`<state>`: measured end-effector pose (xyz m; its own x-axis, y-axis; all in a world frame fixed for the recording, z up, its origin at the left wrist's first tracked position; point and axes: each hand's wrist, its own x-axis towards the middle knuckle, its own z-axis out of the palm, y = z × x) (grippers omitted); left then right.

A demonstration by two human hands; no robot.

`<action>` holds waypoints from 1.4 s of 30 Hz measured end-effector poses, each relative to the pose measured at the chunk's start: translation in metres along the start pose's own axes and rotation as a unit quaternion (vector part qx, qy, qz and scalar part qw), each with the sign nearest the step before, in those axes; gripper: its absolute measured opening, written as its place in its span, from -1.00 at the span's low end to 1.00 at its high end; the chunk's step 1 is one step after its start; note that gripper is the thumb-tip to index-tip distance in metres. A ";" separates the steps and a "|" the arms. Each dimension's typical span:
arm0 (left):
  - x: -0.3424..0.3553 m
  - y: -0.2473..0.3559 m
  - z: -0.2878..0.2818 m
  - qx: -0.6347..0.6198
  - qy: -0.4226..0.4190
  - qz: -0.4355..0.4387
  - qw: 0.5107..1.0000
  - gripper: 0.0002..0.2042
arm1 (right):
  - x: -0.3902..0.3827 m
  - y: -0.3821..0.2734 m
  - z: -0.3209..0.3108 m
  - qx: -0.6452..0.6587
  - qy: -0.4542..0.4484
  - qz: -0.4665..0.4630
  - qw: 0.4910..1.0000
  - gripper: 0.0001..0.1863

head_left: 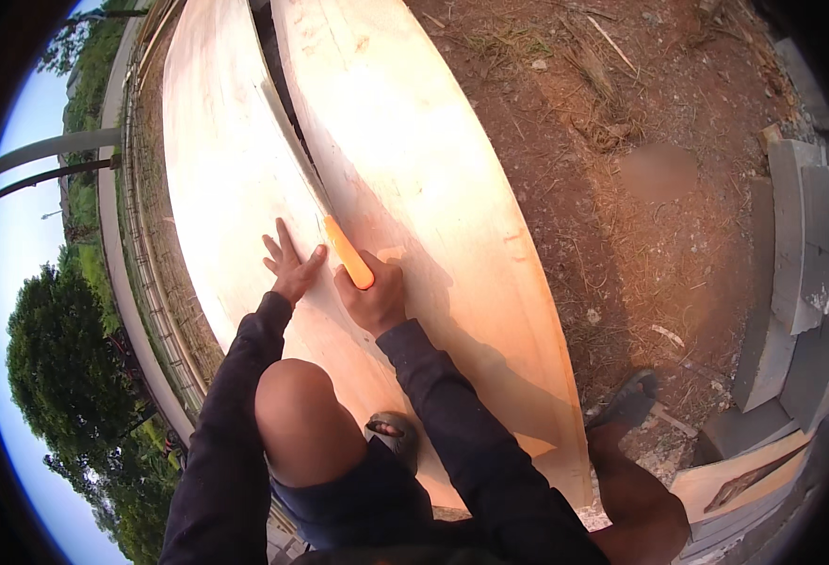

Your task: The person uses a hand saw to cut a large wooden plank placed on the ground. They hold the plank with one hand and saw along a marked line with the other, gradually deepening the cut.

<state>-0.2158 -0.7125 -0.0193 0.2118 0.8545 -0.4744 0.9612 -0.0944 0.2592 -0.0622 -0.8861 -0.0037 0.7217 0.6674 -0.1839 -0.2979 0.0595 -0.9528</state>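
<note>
A pale plywood sheet (471,245) lies below me, split lengthwise by a long cut with a dark gap toward its far end. My right hand (372,292) is wrapped round the orange handle of a handsaw (344,245), whose narrow blade lies along the cut, pointing away from me. My left hand (292,268) rests on the left part of the plywood beside the handle, fingers spread and holding nothing. My bare knee (297,410) is over the board near me, with a sandaled foot (391,428) on the wood.
Dirt ground with straw (641,282) lies at the right, with grey blocks (791,245) stacked beyond it and a plywood piece (716,480) by them. My other foot (626,395) is off the sheet's right edge. Bamboo poles (155,301), a paved path (113,235) and trees (61,367) are at the left.
</note>
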 end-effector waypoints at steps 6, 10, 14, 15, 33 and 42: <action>-0.019 0.006 0.000 0.019 -0.009 -0.068 0.997 0.28 | -0.038 -0.047 -0.053 -0.183 0.026 -0.222 0.957 -0.84; -0.017 0.024 0.003 0.012 -0.030 -0.066 0.997 0.29 | -0.032 -0.082 -0.097 -0.339 0.116 -0.215 0.908 -0.85; -0.021 0.029 0.001 0.012 -0.043 -0.076 0.996 0.29 | -0.007 -0.082 -0.123 -0.438 0.202 -0.101 0.870 -0.81; -0.022 0.027 0.003 0.014 -0.053 -0.080 0.995 0.29 | -0.004 -0.075 -0.127 -0.433 0.210 -0.086 0.872 -0.80; -0.028 0.033 -0.006 0.021 -0.062 -0.054 0.996 0.29 | 0.089 -0.059 -0.086 -0.498 0.237 -0.074 0.831 -0.62; -0.019 0.035 -0.012 0.048 -0.098 -0.096 0.989 0.39 | 0.218 -0.073 -0.070 -0.443 0.190 0.022 0.876 -0.53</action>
<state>-0.1888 -0.7263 0.0089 0.0444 0.7463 -0.6642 0.9975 0.0037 0.0708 0.1602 -0.7968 0.0091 0.9276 0.3495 -0.1317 0.1503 -0.6721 -0.7250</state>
